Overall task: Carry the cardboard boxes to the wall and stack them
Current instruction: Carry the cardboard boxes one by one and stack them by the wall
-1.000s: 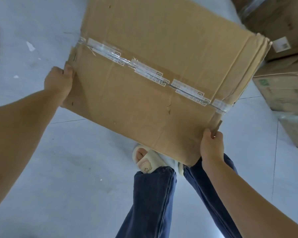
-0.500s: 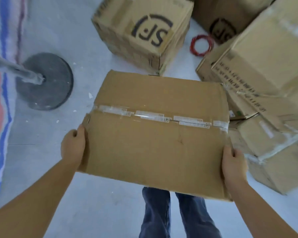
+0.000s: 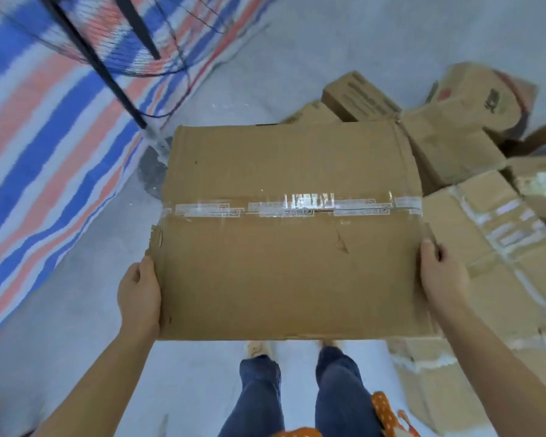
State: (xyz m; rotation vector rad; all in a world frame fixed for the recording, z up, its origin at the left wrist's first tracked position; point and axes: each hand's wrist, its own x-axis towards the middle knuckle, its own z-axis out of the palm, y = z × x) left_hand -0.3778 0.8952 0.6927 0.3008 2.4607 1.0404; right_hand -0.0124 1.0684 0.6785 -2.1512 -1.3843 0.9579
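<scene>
While both hands clamp its side edges, a taped cardboard box (image 3: 292, 234) hangs level at chest height in front of a person standing on a pale concrete floor (image 3: 76, 342), its long axis running from 9 to 3 o'clock and its tape seam (image 3: 290, 207) parallel to that line. The left hand (image 3: 139, 298) grips the 9 o'clock edge near the torn corner, thumb lying on the top face, fingers hidden underneath; the right hand (image 3: 443, 279) holds the 3 o'clock edge the same way, thumb up near the seam. Neither hand sits nearer than the other, so the load extends away from the grip toward 12 o'clock, with most of the box ahead of the wrists.

Just beyond the far edge, from 12 round to 4 o'clock, lies a loose heap of other boxes (image 3: 454, 146), some tilted, one with shiny tape (image 3: 501, 228) directly beside the right hand. A striped tarpaulin (image 3: 38, 137) covers the ground from 8 to 11 o'clock, crossed by a dark stand leg (image 3: 108, 77) and netting. Blue trouser legs (image 3: 300, 395) show at 6 o'clock. No wall is plainly identifiable, so the carry appears to be mid-course; the next move likely means steering the box's far edge forward, clear of the heap at right.
</scene>
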